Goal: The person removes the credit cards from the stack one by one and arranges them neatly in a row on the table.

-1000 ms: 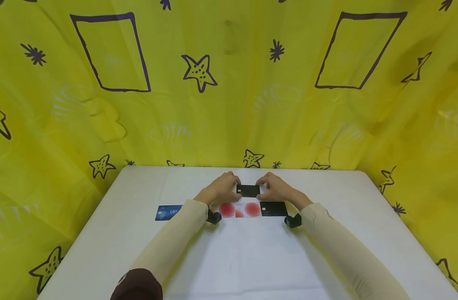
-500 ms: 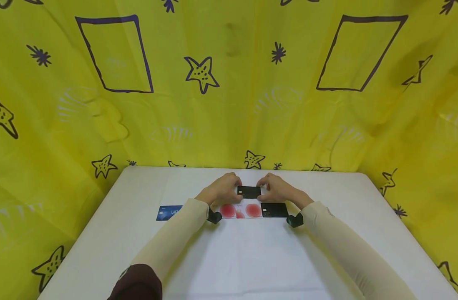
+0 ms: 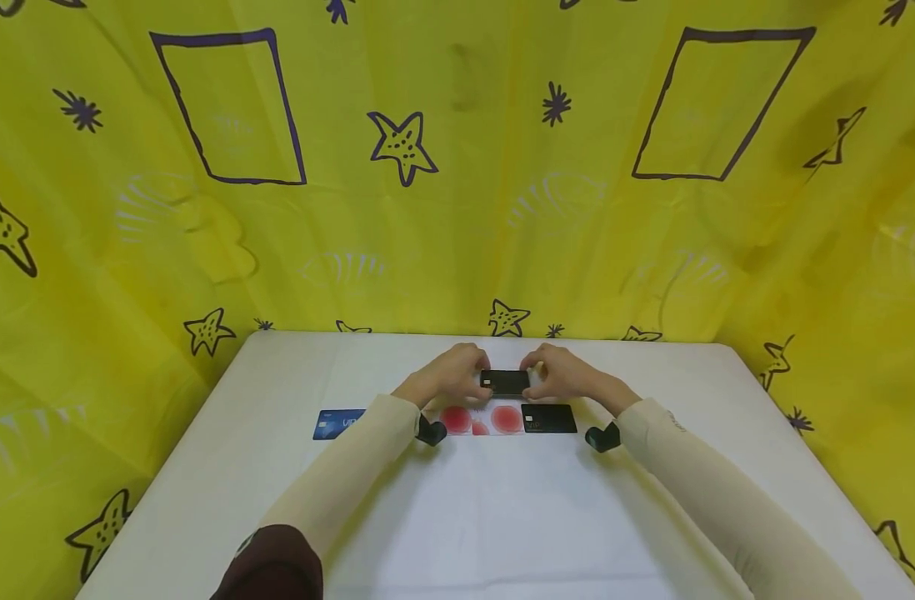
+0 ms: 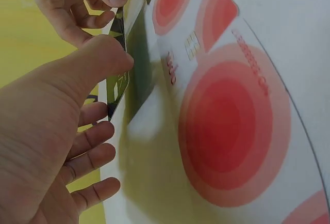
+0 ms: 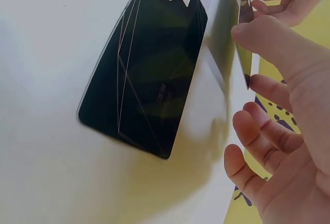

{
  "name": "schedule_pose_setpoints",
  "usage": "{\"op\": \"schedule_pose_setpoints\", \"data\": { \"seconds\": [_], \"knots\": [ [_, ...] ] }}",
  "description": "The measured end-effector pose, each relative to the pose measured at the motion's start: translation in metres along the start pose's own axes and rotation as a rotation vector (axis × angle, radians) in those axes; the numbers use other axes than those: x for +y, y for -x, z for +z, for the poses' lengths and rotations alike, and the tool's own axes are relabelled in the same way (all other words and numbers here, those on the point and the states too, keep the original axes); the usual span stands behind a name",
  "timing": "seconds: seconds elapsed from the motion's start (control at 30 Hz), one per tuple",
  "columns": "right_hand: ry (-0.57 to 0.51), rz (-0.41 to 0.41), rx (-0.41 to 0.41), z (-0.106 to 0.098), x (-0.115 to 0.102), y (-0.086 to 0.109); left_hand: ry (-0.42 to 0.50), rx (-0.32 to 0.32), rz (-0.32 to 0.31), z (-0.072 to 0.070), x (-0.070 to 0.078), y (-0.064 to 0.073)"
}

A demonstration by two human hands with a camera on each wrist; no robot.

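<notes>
Both hands hold one black bank card (image 3: 505, 382) between them, by its two short ends. My left hand (image 3: 456, 372) pinches the left end between thumb and fingers, the other fingers loosely bent. At the right end, my right hand (image 3: 566, 373) pinches in the same way. Both wrist views show the card (image 4: 118, 87) edge-on, raised off the table with a shadow under it. Just in front of it lie a white card with red circles (image 4: 227, 126) and a black VIP card (image 5: 149, 74), side by side.
A blue VIP card (image 3: 337, 423) lies to the left, partly behind my left sleeve (image 3: 345, 475). The white table (image 3: 487, 517) ends at the back against a yellow patterned curtain (image 3: 457, 208), which also hangs along both sides.
Both hands have shifted slightly to the right with the black bank card, and a shadow now shows beneath it. The cards lying on the table have stayed in place.
</notes>
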State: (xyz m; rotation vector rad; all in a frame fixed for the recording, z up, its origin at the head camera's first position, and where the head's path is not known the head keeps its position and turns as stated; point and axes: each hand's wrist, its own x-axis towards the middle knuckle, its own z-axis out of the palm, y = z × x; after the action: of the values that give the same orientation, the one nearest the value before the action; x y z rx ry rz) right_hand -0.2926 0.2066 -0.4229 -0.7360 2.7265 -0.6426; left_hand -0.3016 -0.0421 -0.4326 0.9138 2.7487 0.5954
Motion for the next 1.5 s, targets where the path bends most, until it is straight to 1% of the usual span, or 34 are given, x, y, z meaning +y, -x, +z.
{"op": "schedule_pose_setpoints", "data": {
  "seconds": [0.13, 0.27, 0.5, 0.73, 0.87, 0.97, 1.07, 1.33, 1.5],
  "knots": [
    [0.005, -0.027, 0.012, -0.004, 0.002, 0.005, 0.024, -0.008, 0.008, 0.0, 0.004, -0.002],
    [0.024, -0.059, 0.028, -0.007, 0.004, 0.01, 0.021, -0.007, 0.016, 0.0, 0.009, -0.004],
    [0.012, -0.07, 0.041, -0.012, 0.009, 0.022, 0.013, 0.009, 0.057, 0.0, 0.019, -0.008],
    [0.007, -0.077, 0.052, -0.015, 0.013, 0.032, 0.052, -0.001, 0.047, 0.002, 0.03, -0.007],
    [-0.003, -0.079, 0.067, -0.018, 0.014, 0.041, 0.043, 0.009, 0.072, 0.003, 0.036, -0.011],
    [-0.011, -0.079, 0.075, -0.019, 0.016, 0.046, 0.045, 0.007, 0.078, 0.005, 0.039, -0.014],
    [-0.013, -0.083, 0.084, -0.022, 0.019, 0.052, 0.054, 0.0, 0.073, 0.006, 0.043, -0.017],
    [-0.005, -0.135, 0.113, -0.026, 0.025, 0.066, 0.054, -0.005, 0.075, 0.01, 0.055, -0.022],
    [0.0, -0.132, 0.125, -0.027, 0.032, 0.075, 0.064, -0.006, 0.081, 0.014, 0.063, -0.026]
  ]
}}
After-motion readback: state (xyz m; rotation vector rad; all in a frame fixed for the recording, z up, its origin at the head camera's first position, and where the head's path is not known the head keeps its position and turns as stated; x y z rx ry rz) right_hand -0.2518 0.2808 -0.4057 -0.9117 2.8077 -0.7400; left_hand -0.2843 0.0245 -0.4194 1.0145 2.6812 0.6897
